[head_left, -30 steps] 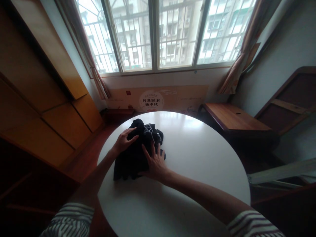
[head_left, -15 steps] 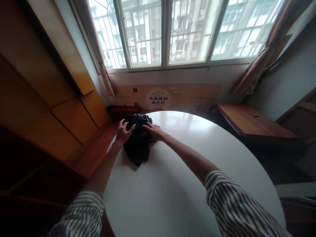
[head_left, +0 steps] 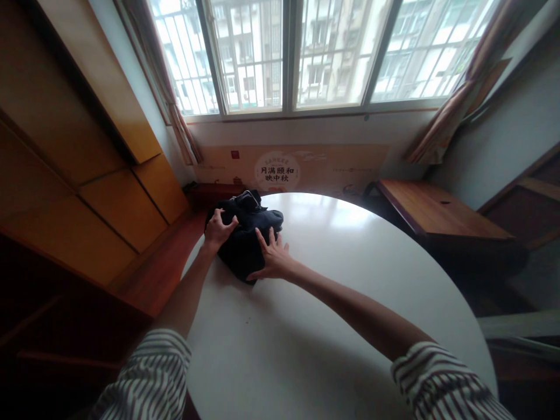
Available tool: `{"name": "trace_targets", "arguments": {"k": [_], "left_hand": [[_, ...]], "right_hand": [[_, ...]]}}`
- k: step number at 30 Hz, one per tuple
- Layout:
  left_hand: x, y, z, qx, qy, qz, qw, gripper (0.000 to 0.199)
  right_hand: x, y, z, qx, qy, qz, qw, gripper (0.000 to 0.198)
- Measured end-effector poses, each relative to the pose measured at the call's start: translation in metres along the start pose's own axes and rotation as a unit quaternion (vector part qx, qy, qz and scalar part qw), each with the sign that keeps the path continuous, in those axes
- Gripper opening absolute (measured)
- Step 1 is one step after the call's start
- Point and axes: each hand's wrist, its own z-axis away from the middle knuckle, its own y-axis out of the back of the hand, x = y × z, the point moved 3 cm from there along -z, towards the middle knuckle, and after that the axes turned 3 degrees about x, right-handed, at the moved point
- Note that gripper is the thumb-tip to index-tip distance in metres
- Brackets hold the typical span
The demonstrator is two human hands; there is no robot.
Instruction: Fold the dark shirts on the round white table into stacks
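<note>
A crumpled black cloth bundle, which looks like a garment, lies near the far left rim of the white round table. At its left side, my left hand has curved fingers and a thumb around a fold of it. My right hand rests against its right front side with the fingers spread. A thin pale cord or trim shows at the top of the bundle. Folds hide the garment's shape and the left fingertips partly.
Wooden cabinets line the left side. Behind the table are a printed banner on the wall and barred windows. A brown wooden desk stands at the right. Curtains hang beside the windows.
My right hand has moved toward me, from the bundle's upper right to its right front, with fingers spreading. The black cloth now sits wider. My left hand stays at its left side.
</note>
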Motion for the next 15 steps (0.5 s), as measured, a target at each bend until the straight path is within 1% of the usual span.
{"name": "trace_targets", "arguments": {"k": [1, 2, 4, 6, 8, 10, 12, 15], "left_hand": [[0.000, 0.000, 0.001, 0.000, 0.004, -0.010, 1.000, 0.050], [0.001, 0.000, 0.003, 0.004, 0.007, -0.020, 1.000, 0.051], [0.004, -0.001, 0.007, 0.025, 0.010, -0.048, 0.999, 0.051], [0.009, -0.004, 0.011, 0.059, 0.007, -0.082, 0.995, 0.049], [0.017, -0.009, 0.015, 0.084, 0.004, -0.114, 0.990, 0.049], [0.026, -0.015, 0.016, 0.093, 0.005, -0.137, 0.986, 0.050], [0.034, -0.019, 0.017, 0.096, 0.010, -0.150, 0.984, 0.052], [0.038, -0.022, 0.019, 0.096, 0.012, -0.154, 0.983, 0.053]], "right_hand": [[-0.001, -0.003, -0.003, 0.023, 0.003, 0.011, 1.000, 0.140], [-0.002, -0.004, -0.010, 0.051, 0.007, 0.025, 0.998, 0.134], [-0.002, -0.003, -0.027, 0.095, 0.017, 0.050, 0.994, 0.115], [-0.001, 0.004, -0.047, 0.113, 0.034, 0.066, 0.991, 0.089], [0.003, 0.016, -0.062, 0.116, 0.051, 0.073, 0.989, 0.059], [0.009, 0.030, -0.071, 0.114, 0.061, 0.076, 0.989, 0.041], [0.014, 0.041, -0.073, 0.112, 0.068, 0.079, 0.988, 0.036], [0.018, 0.050, -0.067, 0.106, 0.077, 0.090, 0.987, 0.037]]}}
